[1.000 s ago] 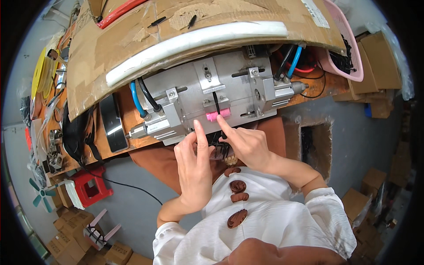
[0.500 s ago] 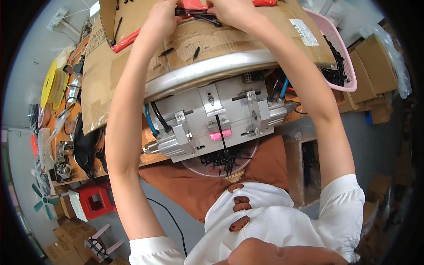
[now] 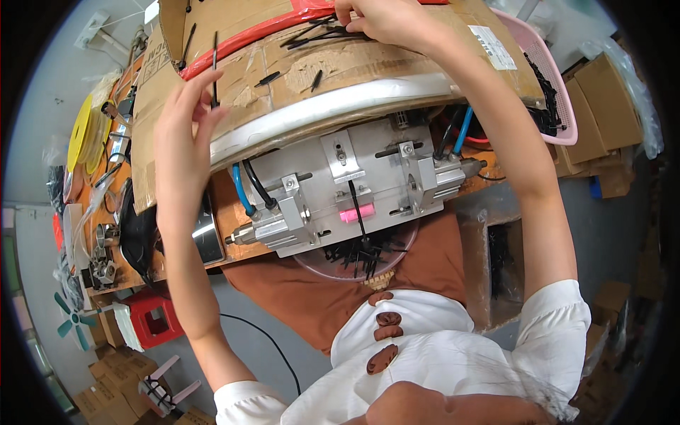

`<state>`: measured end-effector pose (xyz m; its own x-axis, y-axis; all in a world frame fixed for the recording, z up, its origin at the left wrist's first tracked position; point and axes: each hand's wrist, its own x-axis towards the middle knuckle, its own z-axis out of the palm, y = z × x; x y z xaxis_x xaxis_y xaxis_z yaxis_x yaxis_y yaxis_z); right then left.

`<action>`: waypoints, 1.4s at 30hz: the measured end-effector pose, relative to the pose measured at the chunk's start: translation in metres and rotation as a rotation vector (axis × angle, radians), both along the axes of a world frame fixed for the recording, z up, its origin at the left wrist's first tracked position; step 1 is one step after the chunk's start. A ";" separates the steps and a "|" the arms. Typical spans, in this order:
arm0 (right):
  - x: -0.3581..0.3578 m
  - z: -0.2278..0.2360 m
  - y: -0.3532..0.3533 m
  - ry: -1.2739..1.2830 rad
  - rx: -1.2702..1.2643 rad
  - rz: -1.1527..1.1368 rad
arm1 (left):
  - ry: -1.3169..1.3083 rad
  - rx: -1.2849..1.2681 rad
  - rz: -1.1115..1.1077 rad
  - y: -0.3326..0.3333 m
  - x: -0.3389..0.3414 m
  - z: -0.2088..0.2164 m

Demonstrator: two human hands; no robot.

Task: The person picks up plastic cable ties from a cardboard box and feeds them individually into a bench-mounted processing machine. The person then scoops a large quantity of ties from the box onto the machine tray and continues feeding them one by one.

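Note:
My left hand (image 3: 185, 131) hovers over the left part of the cardboard, thumb and forefinger bent around a thin black stick-like piece (image 3: 215, 57) that stands out past the fingertips. At the top, my right hand (image 3: 386, 21) has its fingers closed on the ends of a loose bunch of similar black pieces (image 3: 312, 37) lying by a red strip (image 3: 248, 44). Below the cardboard sits a metal fixture (image 3: 354, 177) with clamp blocks on both sides. Another black piece (image 3: 360, 209) lies across its middle, next to a pink block (image 3: 356, 213).
A clear bowl of black pieces (image 3: 354, 258) is under the fixture's front edge, at my lap. A pink basket (image 3: 564, 106) with more pieces stands right. Blue hoses (image 3: 243, 191) run into the fixture. A red stool (image 3: 152, 322) is on the floor left.
My left hand has left the bunch and come left and nearer, with a thin black piece at its fingers. My right hand stays by the bunch, slightly shifted.

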<state>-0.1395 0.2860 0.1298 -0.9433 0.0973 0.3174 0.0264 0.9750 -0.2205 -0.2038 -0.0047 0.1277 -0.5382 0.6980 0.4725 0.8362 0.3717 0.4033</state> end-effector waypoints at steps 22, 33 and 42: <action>0.178 -0.031 -0.094 0.496 -0.912 0.106 | -0.054 -0.216 0.074 -0.004 0.203 -0.130; 0.202 -0.136 -0.173 0.196 -0.375 0.089 | -0.098 -0.045 0.183 -0.030 0.196 -0.092; 0.202 -0.116 -0.168 0.121 -0.365 0.097 | 0.040 -0.032 0.078 -0.005 0.146 -0.053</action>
